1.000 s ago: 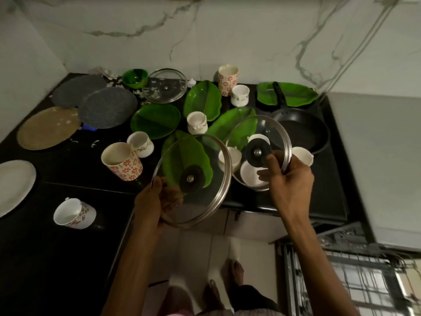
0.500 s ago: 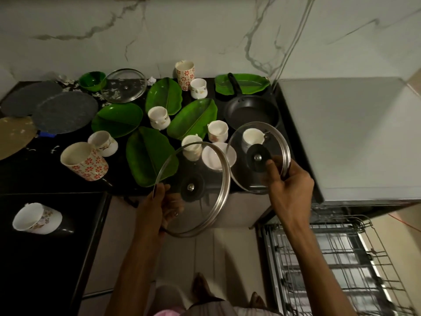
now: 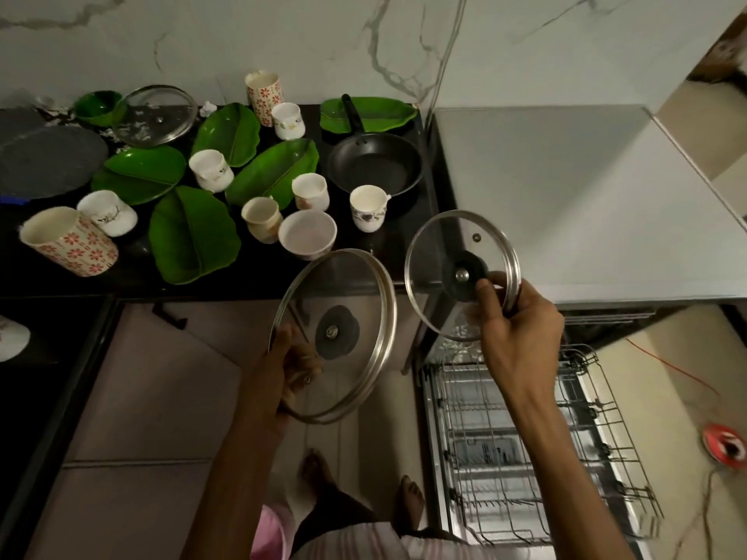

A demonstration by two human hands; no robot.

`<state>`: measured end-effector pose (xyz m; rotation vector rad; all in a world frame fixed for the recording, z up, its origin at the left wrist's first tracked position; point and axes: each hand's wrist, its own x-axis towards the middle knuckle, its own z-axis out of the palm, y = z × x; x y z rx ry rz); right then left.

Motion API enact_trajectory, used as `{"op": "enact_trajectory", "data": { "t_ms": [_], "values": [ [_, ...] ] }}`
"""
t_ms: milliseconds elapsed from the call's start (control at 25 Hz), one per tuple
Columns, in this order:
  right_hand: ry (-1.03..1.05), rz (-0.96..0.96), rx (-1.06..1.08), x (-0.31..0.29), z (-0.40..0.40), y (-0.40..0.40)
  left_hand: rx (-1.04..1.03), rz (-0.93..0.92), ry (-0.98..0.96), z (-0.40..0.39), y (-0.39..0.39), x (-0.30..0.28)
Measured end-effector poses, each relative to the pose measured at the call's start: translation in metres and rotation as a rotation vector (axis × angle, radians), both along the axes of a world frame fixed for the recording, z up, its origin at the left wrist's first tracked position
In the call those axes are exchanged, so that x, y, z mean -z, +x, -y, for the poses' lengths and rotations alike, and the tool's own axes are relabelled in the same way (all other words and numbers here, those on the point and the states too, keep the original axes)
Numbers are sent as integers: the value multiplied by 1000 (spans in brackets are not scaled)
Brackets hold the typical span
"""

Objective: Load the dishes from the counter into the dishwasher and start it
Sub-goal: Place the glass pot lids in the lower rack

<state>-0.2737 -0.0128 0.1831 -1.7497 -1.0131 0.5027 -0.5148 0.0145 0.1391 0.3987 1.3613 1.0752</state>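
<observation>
We saw two lids of clear glass with shiny metal rims — a large lid (image 3: 343, 313) and a small lid (image 3: 452, 252); glossy green plates (image 3: 190, 236), a matt black pan (image 3: 374, 163), a wire rack (image 3: 525, 446) — bare metal.

A white wall (image 3: 283, 38) with grey cracks like marble stands at the far side. Below the dark counter there are pale cupboard doors (image 3: 153, 398) on the left. A round red thing (image 3: 725, 445) lies on the light floor (image 3: 687, 377) at the right, and a thin orange cord (image 3: 671, 367) runs across the floor near it. Two bare feet (image 3: 319, 468) stand on the floor at the near side.
</observation>
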Motion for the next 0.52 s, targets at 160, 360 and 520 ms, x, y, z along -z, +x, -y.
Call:
{"op": "enact_trajectory", "data": {
  "t_ms": [160, 360, 520],
  "values": [
    [-26, 31, 4, 4, 32, 23, 74, -100, -41, 38, 21, 6],
    [-19, 11, 30, 5, 63, 33, 106, -87, -27, 63, 34, -1],
    [-2, -1, 68, 4, 87, 29, 160, -113, -18, 75, 29, 2]
  ]
}}
